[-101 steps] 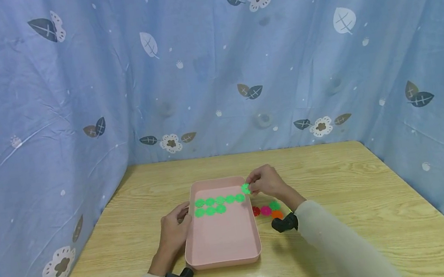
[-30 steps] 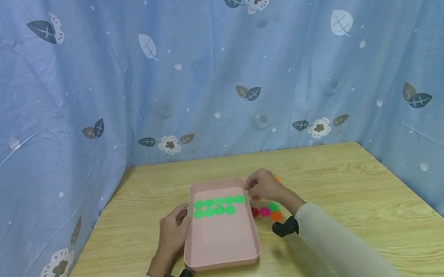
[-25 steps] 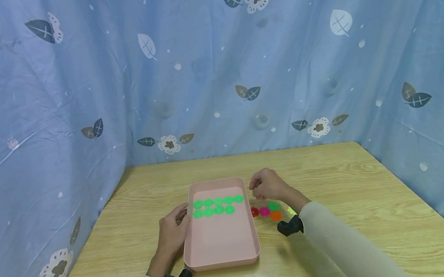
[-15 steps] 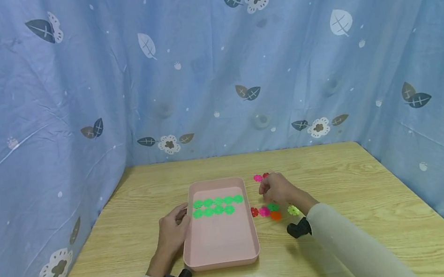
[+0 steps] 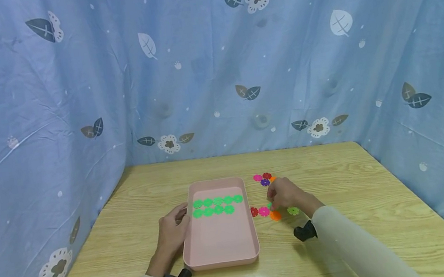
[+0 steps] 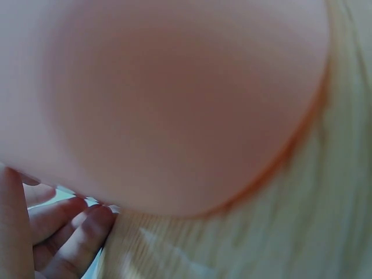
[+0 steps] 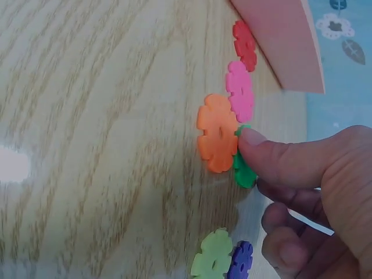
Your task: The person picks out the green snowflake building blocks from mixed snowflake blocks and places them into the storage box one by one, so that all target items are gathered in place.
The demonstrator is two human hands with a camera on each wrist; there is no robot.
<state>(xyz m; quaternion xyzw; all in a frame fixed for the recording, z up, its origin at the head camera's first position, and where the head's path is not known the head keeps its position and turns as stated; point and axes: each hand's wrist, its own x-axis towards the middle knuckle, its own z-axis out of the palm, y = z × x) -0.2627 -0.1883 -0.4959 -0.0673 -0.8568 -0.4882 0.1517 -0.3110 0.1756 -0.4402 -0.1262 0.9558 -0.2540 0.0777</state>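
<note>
My left hand (image 5: 174,230) rests against the left side of a pink tray (image 5: 222,247); in the left wrist view its fingers (image 6: 78,241) touch the outer wall. Inside the tray, green flower-shaped discs (image 5: 218,201) lie in two rows, a longer one at the back and a shorter one in front. To the right of the tray, my right hand (image 7: 314,192) pinches another green disc (image 7: 244,167) by its edge, thumb on one side and forefinger on the other. That disc sits low at the table, against an orange disc (image 7: 218,135). Pink (image 7: 240,90) and red (image 7: 244,46) discs lie beside it.
A yellow-green disc (image 5: 293,210) lies right of the pinched one. Farther back is a small cluster with pink (image 5: 258,178), dark red (image 5: 267,176), purple (image 5: 265,182) and orange pieces. A blue curtain (image 5: 211,64) hangs behind the wooden table (image 5: 340,188).
A green disc has joined the front row in the tray. My right hand has gone from the tray's right rim rightward and nearer, down to the loose green disc. The left hand stays put.
</note>
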